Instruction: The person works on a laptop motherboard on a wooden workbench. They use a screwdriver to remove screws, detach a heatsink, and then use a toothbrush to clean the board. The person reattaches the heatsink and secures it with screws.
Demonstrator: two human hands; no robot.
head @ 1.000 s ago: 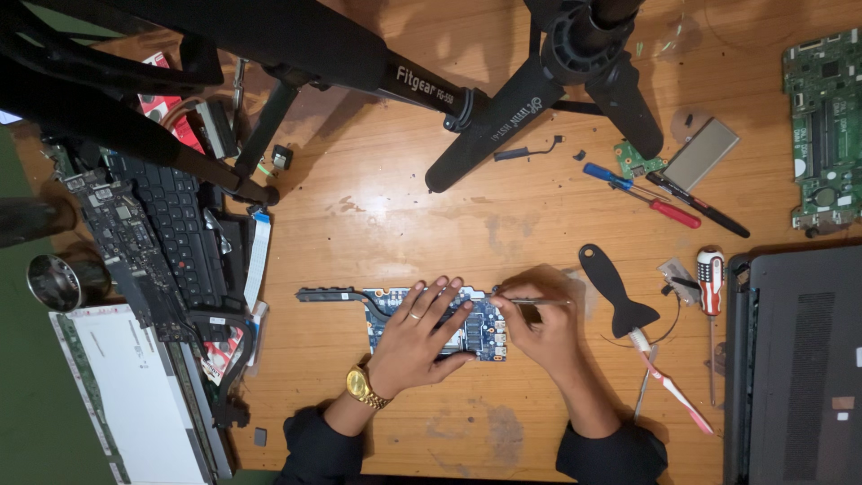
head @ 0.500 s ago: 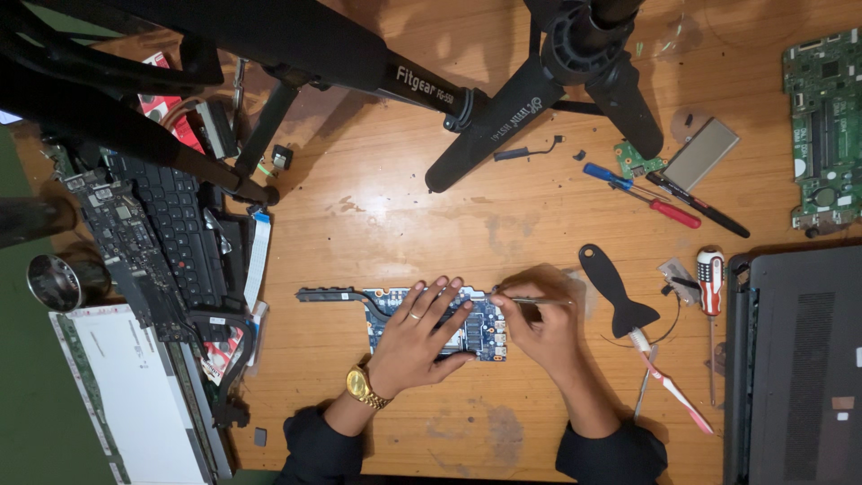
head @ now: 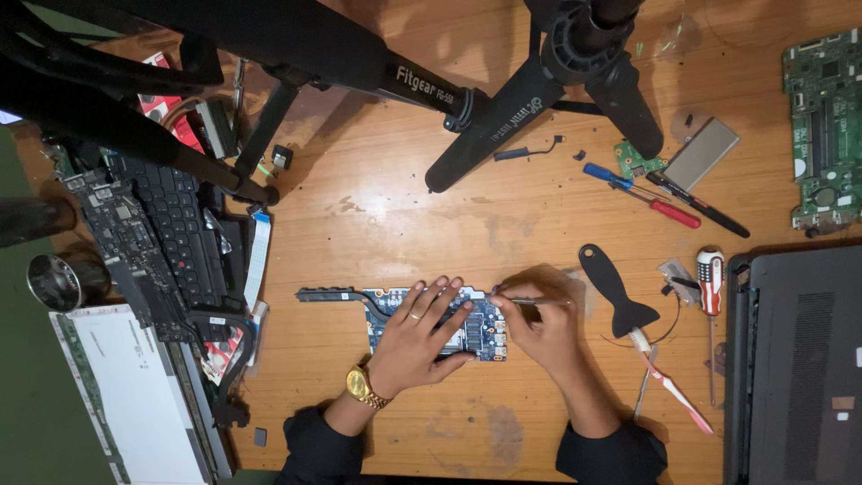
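A blue circuit board [head: 474, 339] with a black heat pipe [head: 329, 294] running off its left end lies on the wooden table [head: 377, 224]. My left hand [head: 415, 335], with a gold watch at the wrist, lies flat on the board with fingers spread. My right hand [head: 537, 330] grips a thin metal tool [head: 537, 302] held level, its tip at the board's upper right corner.
Black tripod legs [head: 503, 126] cross the top. A keyboard [head: 184, 233] and screen panel [head: 135, 395] lie at left. A black spatula tool [head: 615, 289], screwdrivers [head: 642, 196], a green board [head: 822, 126] and a dark laptop base [head: 799, 359] lie at right.
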